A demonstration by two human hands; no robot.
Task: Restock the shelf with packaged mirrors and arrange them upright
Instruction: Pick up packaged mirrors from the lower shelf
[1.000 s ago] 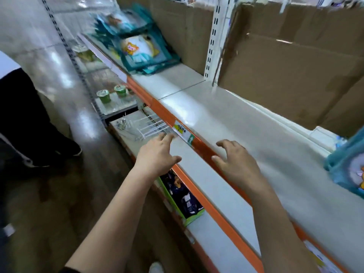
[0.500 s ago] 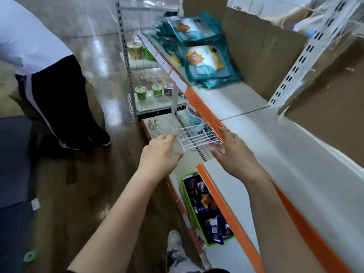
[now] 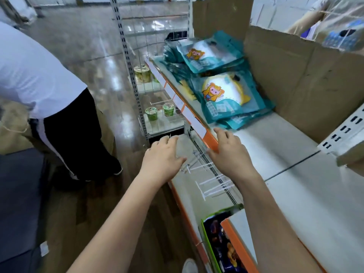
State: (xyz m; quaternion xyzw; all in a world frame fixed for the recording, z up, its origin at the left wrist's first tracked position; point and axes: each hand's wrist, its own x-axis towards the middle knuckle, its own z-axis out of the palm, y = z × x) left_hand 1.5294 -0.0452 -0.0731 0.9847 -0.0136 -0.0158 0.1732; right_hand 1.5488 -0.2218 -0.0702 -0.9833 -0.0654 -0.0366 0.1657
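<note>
right hand (image 3: 230, 157) at shelf edge (image 3: 210, 139)

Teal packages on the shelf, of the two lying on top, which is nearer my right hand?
The front package, with the yellow-rimmed white shape and cartoon figure, just beyond your right hand; the other package lies farther back and higher in view.

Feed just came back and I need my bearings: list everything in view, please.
packaged mirrors: several, teal, piled flat at the top shelf's far end
top shelf: one, white with an orange edge, right
cardboard: brown, behind the shelf
small cups: two, green, on the wire rack
large cup: one, green and pale, rack tier above
wire hooks: several, white, lower shelf
box: one, green, holds dark packets, lower shelf
other person: one, white top, dark trousers, left
left hand: empty, over the lower shelf
right hand: empty, at the orange edge
</note>
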